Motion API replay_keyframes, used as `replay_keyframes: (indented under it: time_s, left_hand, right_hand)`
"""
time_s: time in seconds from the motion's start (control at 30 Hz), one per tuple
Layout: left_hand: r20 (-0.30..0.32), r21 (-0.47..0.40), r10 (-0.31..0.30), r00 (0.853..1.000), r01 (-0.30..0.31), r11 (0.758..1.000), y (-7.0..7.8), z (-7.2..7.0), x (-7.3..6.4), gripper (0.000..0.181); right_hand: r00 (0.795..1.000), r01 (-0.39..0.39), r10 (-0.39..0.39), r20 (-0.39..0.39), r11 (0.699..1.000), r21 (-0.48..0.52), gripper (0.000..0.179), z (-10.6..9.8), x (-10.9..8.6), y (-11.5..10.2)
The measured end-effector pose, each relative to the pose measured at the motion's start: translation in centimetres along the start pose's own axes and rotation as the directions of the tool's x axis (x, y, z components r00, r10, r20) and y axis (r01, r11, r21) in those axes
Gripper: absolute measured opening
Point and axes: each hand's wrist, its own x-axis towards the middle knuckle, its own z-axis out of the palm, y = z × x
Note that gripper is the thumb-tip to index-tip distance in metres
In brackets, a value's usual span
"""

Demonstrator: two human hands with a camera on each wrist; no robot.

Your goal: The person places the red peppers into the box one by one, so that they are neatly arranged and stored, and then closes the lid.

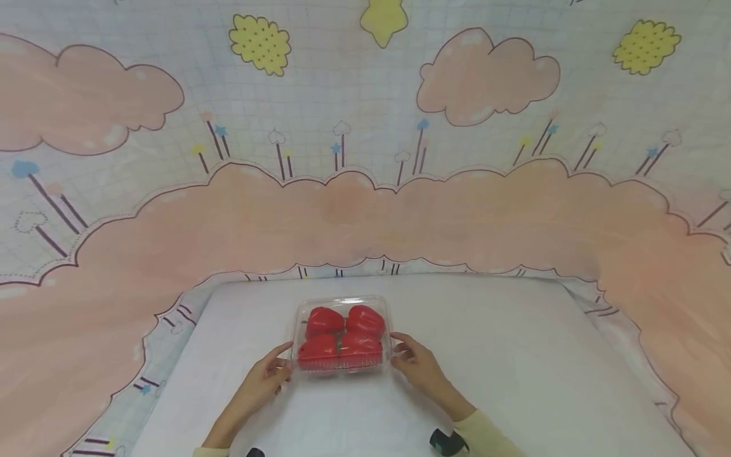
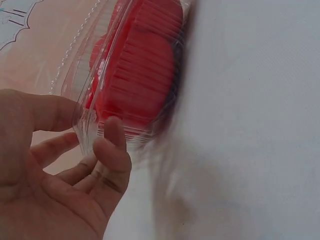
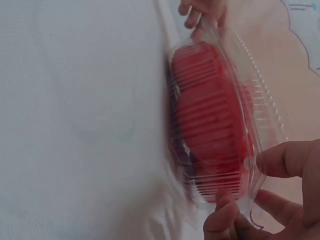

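Note:
A clear plastic clamshell container [image 1: 342, 301] holds several red bell peppers [image 1: 365, 321] in the head view. My left hand [image 1: 265, 379] pinches its left edge, thumb and fingers on either side of the rim in the left wrist view. On the opposite side, my right hand [image 1: 422, 368] grips the right edge, with fingertips at the flange in the right wrist view. The lid looks closed over the peppers. Ridged side walls partly blur the peppers in both wrist views. Whether the container's base touches the table, I cannot tell.
A white table [image 1: 514, 355] lies under the container and both hands. Behind and around it hangs a cloth [image 1: 365, 222] printed with pink clouds and stars. A dark strapped device [image 1: 448, 442] sits at my right wrist.

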Motion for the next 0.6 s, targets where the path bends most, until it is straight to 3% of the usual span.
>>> replay_keyframes:
  time_s: [0.17, 0.27, 0.47, 0.6]
  left_hand:
    - [0.033, -0.064, 0.031, 0.999, -0.029, 0.998, -0.15, 0.06, 0.10, 0.055]
    - [0.011, -0.084, 0.039, 0.999, -0.038, 0.996, -0.16, 0.34, 0.23, 0.053]
    - [-0.051, -0.116, 0.015, 0.999, -0.021, 0.993, -0.09, 0.81, 0.42, 0.051]
    - [-0.080, -0.139, -0.007, 0.997, -0.004, 0.990, -0.11, 0.83, 0.26, 0.051]
  right_hand:
    - [0.997, -0.043, 0.039, 0.063, 0.997, 0.061, 0.050, -0.36, 0.14, -0.01]
    - [0.993, -0.071, 0.059, 0.106, 0.991, 0.114, 0.052, -0.43, 0.26, 0.11]
    - [0.987, -0.058, 0.019, 0.159, 0.968, 0.244, 0.053, -0.68, 0.39, -0.08]
    - [0.981, -0.070, 0.015, 0.196, 0.958, 0.278, 0.054, -0.70, 0.46, -0.26]
